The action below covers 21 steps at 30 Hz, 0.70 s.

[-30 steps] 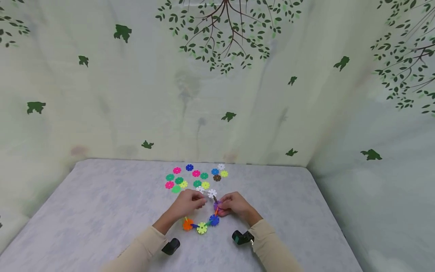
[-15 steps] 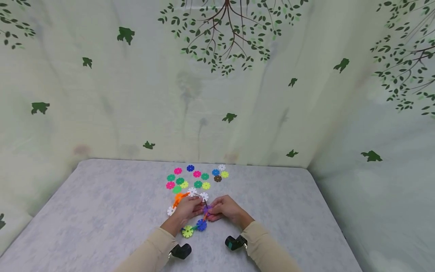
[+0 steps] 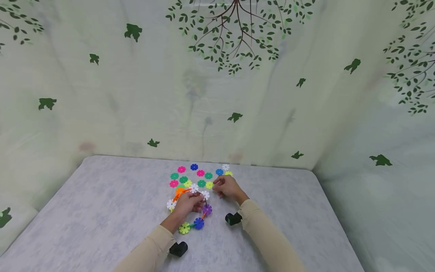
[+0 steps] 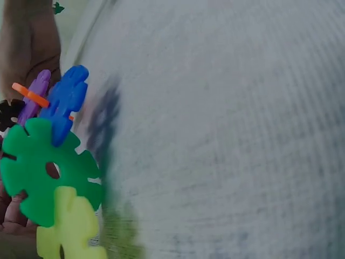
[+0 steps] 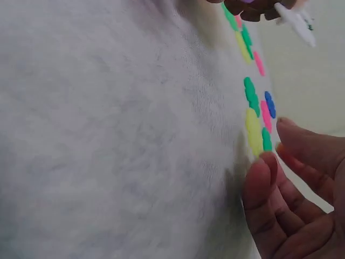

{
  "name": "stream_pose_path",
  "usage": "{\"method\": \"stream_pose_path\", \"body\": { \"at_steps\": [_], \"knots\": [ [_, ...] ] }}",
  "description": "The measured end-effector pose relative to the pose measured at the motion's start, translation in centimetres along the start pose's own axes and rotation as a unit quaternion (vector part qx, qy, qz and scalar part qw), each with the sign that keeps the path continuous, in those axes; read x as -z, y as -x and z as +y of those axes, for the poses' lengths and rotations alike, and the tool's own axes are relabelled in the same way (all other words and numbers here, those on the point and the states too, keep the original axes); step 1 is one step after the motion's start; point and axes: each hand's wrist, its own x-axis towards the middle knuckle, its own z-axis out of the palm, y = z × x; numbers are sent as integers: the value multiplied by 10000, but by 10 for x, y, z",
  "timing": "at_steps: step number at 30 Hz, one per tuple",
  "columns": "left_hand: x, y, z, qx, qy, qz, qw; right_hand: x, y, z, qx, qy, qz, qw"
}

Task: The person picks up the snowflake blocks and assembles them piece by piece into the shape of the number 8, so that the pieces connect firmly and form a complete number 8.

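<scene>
A ring-shaped chain of slotted plastic flower discs lies around my left hand (image 3: 188, 203), whose thumb and fingers pinch it by a brown disc between the white disc (image 3: 205, 195) and the purple disc (image 3: 207, 210). Blue (image 4: 67, 100), green (image 4: 32, 167) and yellow (image 4: 73, 221) discs of the chain show large in the left wrist view. Orange (image 3: 180, 192) and white pieces form its far left side. My right hand (image 3: 229, 187) is over the loose discs, nearest a yellow disc (image 3: 209, 185). Its thumb and fingers are apart and bent, with nothing between them.
Several loose discs lie flat at the back of the table (image 3: 112, 211), among them pink (image 3: 181, 169), dark blue (image 3: 194, 167) and green (image 3: 208, 176) ones. A printed cloth wall (image 3: 190, 113) rises behind the table edge. Black wrist cameras (image 3: 178, 249) hang below both sleeves.
My right hand has let go of the purple disc and moved up toward the loose discs. The left hand moved onto the chain, which shifted left, and still holds it.
</scene>
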Motion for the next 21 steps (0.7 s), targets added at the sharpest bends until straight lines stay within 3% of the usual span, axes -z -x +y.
{"method": "stream_pose_path", "body": {
  "at_steps": [5,7,10,13,16,21],
  "knots": [
    [-1,-2,-2,78,-47,-36,10000,-7,-16,-7,161,1425,166,9895],
    [-2,-2,-2,120,-27,-57,9999,-8,-18,-8,168,1705,219,9850],
    [0,-2,-2,125,-89,-99,9998,-10,-18,-8,174,1693,278,9850],
    [4,-2,-2,154,-217,-100,9996,-10,-17,-7,188,999,232,9945],
    [10,-2,0,211,-386,-167,9989,-10,-15,-4,148,-113,53,9998],
    [21,-5,0,303,-630,-382,9968,-14,-8,2,231,-1561,-231,9872]
  ]
}}
